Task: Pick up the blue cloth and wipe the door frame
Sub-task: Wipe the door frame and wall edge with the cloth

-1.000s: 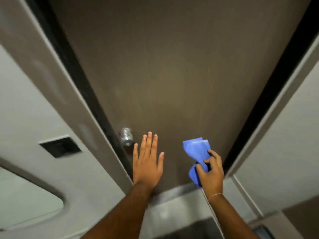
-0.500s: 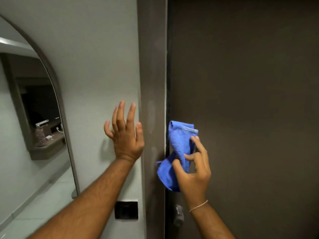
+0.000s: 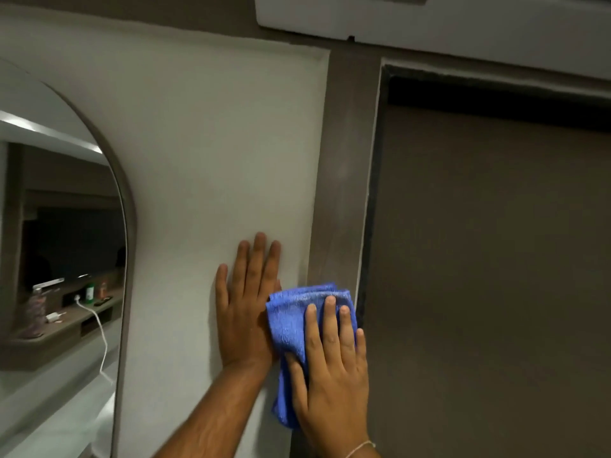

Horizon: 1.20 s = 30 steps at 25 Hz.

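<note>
**Cloth pressed flat on the door frame**

Compared with half a second ago, the blue cloth [image 3: 291, 320] is no longer pinched in bunched fingers against the frame's inner edge; it is now spread under the flat palm of the right hand [image 3: 330, 375] on the face of the door frame [image 3: 344, 200]. The left hand [image 3: 246, 309], lifted off the wall before, is now laid flat and unclenched on the white wall panel [image 3: 215, 160], just left of the door frame, its thumb side touching the cloth. The view has been raised, so the frame's top corner is seen. The cloth's long axis runs vertically along the door frame, its folded upper edge pointing up. The brown door [image 3: 489, 276] lies right of the door frame.
</note>
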Motion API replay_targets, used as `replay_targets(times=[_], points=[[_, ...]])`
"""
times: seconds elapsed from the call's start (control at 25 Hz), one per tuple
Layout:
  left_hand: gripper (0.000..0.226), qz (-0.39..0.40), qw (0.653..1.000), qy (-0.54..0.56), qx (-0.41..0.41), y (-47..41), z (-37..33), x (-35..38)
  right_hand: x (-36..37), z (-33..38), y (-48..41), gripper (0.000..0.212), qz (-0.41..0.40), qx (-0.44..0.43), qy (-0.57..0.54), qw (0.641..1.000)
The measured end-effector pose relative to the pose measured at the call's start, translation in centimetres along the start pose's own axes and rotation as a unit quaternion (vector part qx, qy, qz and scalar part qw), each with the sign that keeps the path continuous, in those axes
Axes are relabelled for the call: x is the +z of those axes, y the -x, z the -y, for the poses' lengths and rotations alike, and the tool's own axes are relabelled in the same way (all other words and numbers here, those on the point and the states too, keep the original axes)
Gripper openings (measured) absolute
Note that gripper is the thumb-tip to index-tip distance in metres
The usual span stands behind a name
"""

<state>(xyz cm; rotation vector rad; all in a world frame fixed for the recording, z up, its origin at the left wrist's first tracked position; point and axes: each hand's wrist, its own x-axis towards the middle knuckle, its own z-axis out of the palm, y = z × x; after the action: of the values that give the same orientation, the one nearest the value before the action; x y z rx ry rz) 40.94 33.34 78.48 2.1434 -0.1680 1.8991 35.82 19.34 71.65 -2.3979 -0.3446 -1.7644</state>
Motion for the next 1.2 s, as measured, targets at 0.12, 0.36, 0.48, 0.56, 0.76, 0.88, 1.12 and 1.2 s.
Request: replay_targets(times=[0.12,0.36,0.48,0.56,0.76,0.88,1.12,1.2], points=[[0.072,-0.001,1.000,0.027,0.010,-0.1,-0.1,0.2,-1.7,-0.6,-7.3,0.079,-0.015,-0.031,0.041,0.999],[0.061,-0.014,0.999,0.029,0.003,0.2,-0.1,0.0,-7.3,-1.8,-26.2,0.073,-0.047,-0.071,0.020,0.996],[0.062,-0.004,0.999,0.035,0.000,0.3,-0.1,0.0,-9.7,-2.1,-32.6,0.069,-0.082,-0.085,0.082,0.990],[0.063,-0.003,0.999,0.042,0.002,-0.1,-0.1,0.0,-10.5,-2.1,-34.1,0.067,-0.086,-0.103,0.093,0.987],[0.061,-0.004,0.999,0.042,0.002,0.3,-0.1,0.3,-10.3,-2.0,-31.7,0.063,-0.021,-0.093,0.110,0.989],[0.058,-0.010,0.999,0.031,-0.003,0.7,-0.1,0.1,-10.3,-1.0,-25.5,0.050,-0.083,-0.253,0.054,0.962],[0.057,-0.012,0.999,-0.023,-0.022,-0.4,-0.5,-0.2,-3.5,-4.8,-7.6,0.067,0.051,-0.205,0.050,0.976],[0.055,-0.028,0.997,-0.062,-0.028,0.3,-1.2,-0.1,-1.5,-5.0,0.9,0.071,0.090,-0.249,0.052,0.963]])
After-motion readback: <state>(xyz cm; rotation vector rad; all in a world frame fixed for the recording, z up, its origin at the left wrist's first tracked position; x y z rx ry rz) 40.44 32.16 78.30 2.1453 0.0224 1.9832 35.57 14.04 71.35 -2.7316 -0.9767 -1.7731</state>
